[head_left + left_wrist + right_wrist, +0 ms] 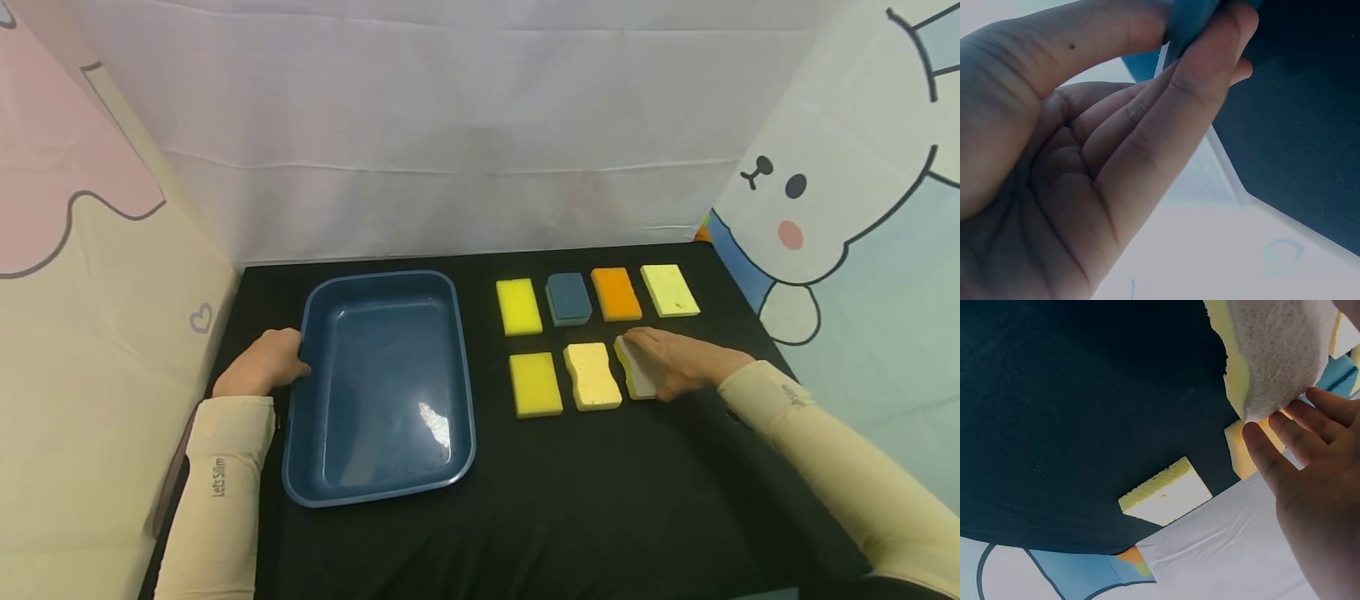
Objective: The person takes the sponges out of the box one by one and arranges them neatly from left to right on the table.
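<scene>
My left hand [264,363] pinches the left rim of a blue rectangular plastic basin [378,383] between thumb and fingers, as the left wrist view shows up close on the rim [1192,22]. Nothing lies inside the basin. On the right, my right hand [681,364] holds a wavy-edged sponge [636,372] at the right end of the front row. That sponge [1282,353] has a greyish-white scouring face on top and a pale yellow body; the fingertips lie along one edge, the thumb mostly out of view. It looks slightly tilted.
Beside it are a wavy pale-yellow sponge [592,377] and a yellow sponge [536,385]. Behind stand a bright yellow sponge [519,307], a blue-grey one [568,298], an orange one [617,293] and a pale-yellow one [670,290]. Fabric walls border the black-covered table [570,500].
</scene>
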Demonstrator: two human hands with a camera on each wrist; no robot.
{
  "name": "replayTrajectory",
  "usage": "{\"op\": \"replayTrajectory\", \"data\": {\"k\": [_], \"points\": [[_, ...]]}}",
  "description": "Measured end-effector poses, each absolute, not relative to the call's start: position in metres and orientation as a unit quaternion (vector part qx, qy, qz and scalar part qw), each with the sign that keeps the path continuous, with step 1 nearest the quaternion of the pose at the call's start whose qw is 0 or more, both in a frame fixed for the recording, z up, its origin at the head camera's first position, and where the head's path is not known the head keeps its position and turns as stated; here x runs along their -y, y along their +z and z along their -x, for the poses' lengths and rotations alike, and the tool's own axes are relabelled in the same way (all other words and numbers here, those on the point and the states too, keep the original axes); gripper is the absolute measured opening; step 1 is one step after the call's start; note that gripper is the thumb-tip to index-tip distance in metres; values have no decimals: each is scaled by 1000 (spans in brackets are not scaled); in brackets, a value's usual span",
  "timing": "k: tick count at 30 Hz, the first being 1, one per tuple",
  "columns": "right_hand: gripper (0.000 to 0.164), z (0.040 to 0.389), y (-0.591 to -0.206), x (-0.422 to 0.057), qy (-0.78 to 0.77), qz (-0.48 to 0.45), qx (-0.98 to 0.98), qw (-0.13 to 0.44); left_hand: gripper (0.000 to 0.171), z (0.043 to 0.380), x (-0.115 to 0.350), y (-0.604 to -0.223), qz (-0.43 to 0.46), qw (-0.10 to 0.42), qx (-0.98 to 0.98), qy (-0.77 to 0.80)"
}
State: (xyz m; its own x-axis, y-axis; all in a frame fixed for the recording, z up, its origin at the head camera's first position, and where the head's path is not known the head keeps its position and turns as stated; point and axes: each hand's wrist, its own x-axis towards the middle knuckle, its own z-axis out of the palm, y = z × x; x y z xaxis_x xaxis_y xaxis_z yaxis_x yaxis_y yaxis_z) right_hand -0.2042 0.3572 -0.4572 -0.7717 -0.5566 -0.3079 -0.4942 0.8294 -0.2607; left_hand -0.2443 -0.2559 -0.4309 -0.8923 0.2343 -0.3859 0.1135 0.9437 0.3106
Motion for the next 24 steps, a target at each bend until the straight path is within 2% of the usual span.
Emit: {"op": "replayTrajectory", "data": {"k": [4, 12, 19, 24], "points": [[107, 204, -465, -357, -82, 287, -935, 190, 42, 242, 258, -432, -90, 216, -963, 135], [108, 203, -472, -356, -74, 292, -938, 174, 41, 240, 261, -430, -83, 222, -962, 134], [110, 200, -472, -352, -79, 276, -939, 187, 40, 242, 263, -431, -84, 223, -962, 133], [108, 199, -471, -346, -92, 280, -941, 167, 40, 242, 267, -433, -78, 224, -962, 133]]}}
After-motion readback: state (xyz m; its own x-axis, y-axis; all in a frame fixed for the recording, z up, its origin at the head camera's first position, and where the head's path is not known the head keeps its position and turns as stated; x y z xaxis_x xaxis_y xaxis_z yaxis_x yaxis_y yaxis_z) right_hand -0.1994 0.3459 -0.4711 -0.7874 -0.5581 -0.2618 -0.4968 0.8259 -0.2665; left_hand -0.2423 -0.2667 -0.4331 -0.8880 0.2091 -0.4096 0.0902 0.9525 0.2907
